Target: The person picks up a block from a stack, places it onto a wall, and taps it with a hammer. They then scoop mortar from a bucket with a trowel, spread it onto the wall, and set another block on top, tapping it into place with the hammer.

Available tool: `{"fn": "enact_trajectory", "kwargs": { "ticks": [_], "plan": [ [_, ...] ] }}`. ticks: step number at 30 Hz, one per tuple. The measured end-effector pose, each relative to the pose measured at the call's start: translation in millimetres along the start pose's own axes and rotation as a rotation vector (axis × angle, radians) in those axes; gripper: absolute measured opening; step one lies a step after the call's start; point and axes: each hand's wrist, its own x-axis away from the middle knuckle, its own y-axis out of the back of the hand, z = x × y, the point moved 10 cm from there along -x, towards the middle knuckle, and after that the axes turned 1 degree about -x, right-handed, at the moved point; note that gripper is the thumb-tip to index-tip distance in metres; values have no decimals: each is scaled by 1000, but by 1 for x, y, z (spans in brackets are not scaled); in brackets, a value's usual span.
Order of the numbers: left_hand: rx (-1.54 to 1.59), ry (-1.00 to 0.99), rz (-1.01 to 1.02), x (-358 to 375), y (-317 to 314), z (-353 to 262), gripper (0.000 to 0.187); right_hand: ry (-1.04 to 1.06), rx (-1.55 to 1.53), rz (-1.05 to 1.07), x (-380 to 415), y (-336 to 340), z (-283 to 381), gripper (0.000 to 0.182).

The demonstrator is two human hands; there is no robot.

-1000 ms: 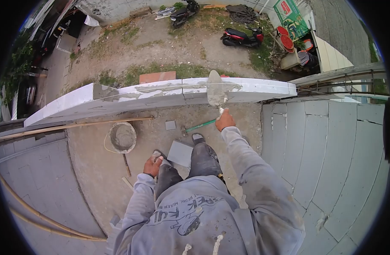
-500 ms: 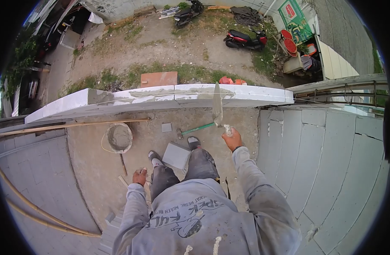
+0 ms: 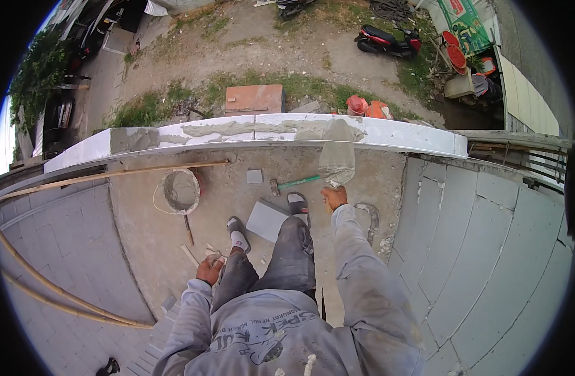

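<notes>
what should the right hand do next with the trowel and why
Perhaps smooth the mortar along the white wall with the trowel: the right hand holds it, it overlaps the wall's top in view, and the mortar looks patchy.

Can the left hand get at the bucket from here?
Probably, though likely with a stoop or step: the bucket stands on the floor, ahead of the left hand. Its top is open, and nothing upright seems to block the way between them.

Grey block walls (image 3: pixel 482 238) flank a concrete floor (image 3: pixel 140 232) before a daylit dirt yard (image 3: pixel 275 57).
</notes>
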Motion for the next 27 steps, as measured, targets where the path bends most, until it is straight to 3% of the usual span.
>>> {"fn": "enact_trajectory", "kwargs": {
  "ticks": [3,5,6,7,9,11,13,15,17,19,22,24,25,26,27],
  "plan": [
    [-75,66,55,8,4,4,41,-175,96,-113,57,41,-65,11],
    [8,74,51,3,9,1,40,-247,470,-205,104,79,-90,13],
    [25,-13,-2,-4,12,-3,41,-192,584,-267,133,89,-77,16],
    [45,-88,-64,-4,20,-6,42,-188,647,-249,132,113,-110,20],
    [54,-110,-68,11,40,-51,43,-269,691,-265,164,114,-78,30],
    [165,-173,-100,12,45,-61,42,-373,963,-173,157,115,-65,38],
    [221,-207,-125,13,47,-58,42,-299,1185,-156,132,99,-36,39],
    [344,-81,-38,19,52,-45,43,-203,1416,-117,115,41,-6,40],
    [415,-52,-99,11,51,2,43,-133,1628,70,114,-58,22,46],
    [484,-27,-141,13,53,51,44,-73,1752,189,91,-132,3,41],
    [537,203,-182,20,57,152,49,20,1771,505,73,-265,-46,31],
    [630,379,-234,40,65,221,51,69,1443,736,83,-380,-78,22],
    [657,485,-228,55,62,258,53,83,1440,775,76,-423,-99,21],
    [659,521,-345,58,50,303,56,96,1430,812,61,-465,-121,20],
    [715,605,-389,77,50,334,56,-29,1428,820,60,-503,-139,20]
  ]
}}
